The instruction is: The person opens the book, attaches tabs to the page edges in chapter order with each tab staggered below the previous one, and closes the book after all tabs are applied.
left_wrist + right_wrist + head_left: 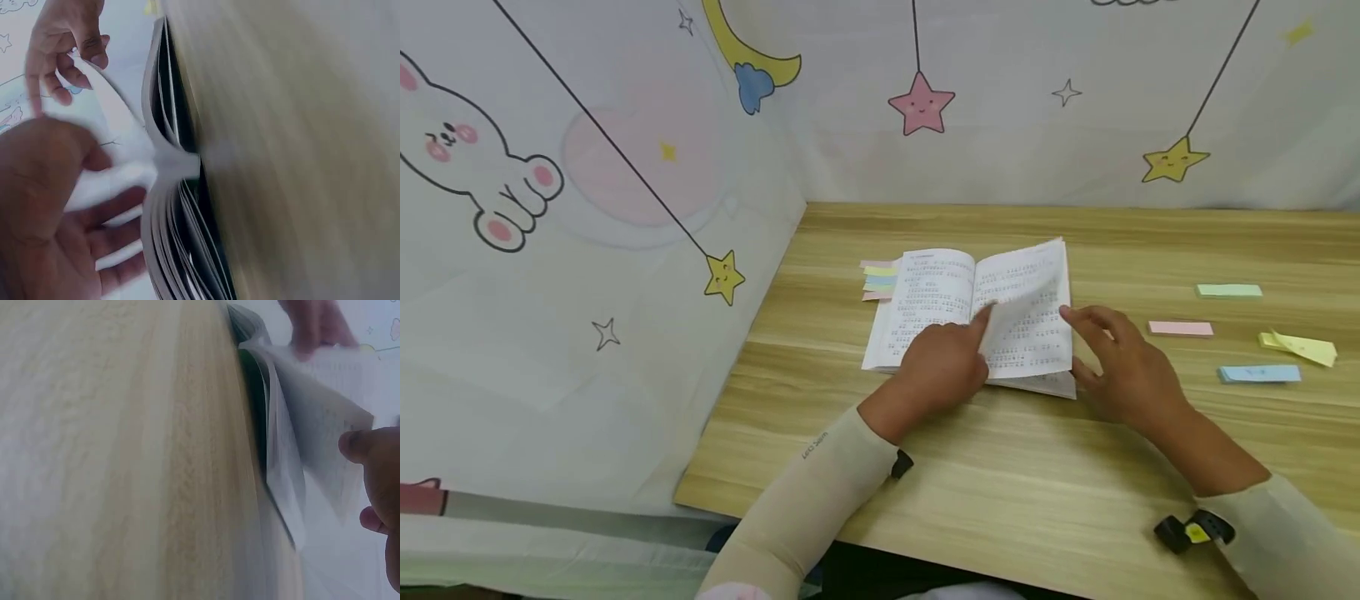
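Note:
An open book [955, 287] lies on the wooden table [1000, 492], with coloured tabs [878, 280] sticking out of its left edge. My left hand [958, 343] rests on the left page, fingers fairly straight, index finger reaching to the gutter. One right-hand page [1030, 321] is lifted and curved. My right hand [1077, 342] is at the book's right edge and pinches that page. In the left wrist view the right hand's fingertips [84, 53] pinch the raised page [119, 112] above my flat left hand [56, 219]. The right wrist view is blurred: fanned pages [294, 425], my fingertips [369, 456].
Four sticky-note pads lie right of the book: green [1228, 291], pink [1181, 328], yellow [1297, 346], blue [1258, 374]. A printed fabric backdrop [625, 208] with stars and a rabbit closes off the left and back. The table's front edge is near my arms.

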`<state>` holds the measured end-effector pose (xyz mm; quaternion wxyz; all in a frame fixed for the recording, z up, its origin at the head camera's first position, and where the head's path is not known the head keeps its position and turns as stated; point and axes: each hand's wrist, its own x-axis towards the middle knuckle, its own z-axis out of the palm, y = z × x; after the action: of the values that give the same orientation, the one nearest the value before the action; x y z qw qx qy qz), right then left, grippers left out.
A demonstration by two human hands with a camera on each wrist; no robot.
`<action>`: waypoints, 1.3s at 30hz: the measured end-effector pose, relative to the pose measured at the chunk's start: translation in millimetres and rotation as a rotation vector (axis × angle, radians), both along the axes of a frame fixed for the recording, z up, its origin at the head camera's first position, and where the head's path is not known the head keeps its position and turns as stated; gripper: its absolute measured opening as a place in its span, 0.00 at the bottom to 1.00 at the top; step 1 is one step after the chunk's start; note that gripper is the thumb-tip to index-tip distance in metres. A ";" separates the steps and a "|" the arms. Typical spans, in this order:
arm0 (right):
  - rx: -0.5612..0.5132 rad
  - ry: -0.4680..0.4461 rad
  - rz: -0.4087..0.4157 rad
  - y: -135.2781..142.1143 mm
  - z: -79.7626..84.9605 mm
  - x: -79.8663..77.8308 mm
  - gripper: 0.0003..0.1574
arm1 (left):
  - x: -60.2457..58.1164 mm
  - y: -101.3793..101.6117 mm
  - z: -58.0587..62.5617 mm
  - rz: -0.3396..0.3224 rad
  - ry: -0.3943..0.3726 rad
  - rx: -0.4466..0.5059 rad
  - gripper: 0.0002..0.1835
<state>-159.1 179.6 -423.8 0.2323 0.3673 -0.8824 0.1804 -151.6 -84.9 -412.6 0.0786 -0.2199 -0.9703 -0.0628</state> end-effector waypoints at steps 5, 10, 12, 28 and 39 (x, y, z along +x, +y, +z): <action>0.038 0.031 0.134 2.5 -1.6 -1.3 0.15 | -1.8 -6.1 2.8 0.282 0.434 0.075 0.47; 0.036 0.039 0.148 2.6 -3.9 -1.7 0.33 | 2.8 -5.2 8.2 0.115 0.314 -0.152 0.26; 0.034 0.040 0.151 3.0 -4.3 -1.9 0.29 | 5.6 -1.7 7.1 -0.012 0.128 -0.168 0.19; -0.004 0.056 0.053 1.2 -5.9 -0.3 0.25 | 0.5 2.3 -1.8 0.009 0.143 -0.016 0.34; 0.023 0.076 0.100 -1.1 -9.8 -2.7 0.19 | 5.4 -0.5 5.9 -0.090 0.104 -0.237 0.16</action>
<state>-161.7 178.5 -433.7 0.2520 0.4202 -0.8554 0.1677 -146.2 -85.4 -406.7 0.0995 -0.2738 -0.9547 0.0605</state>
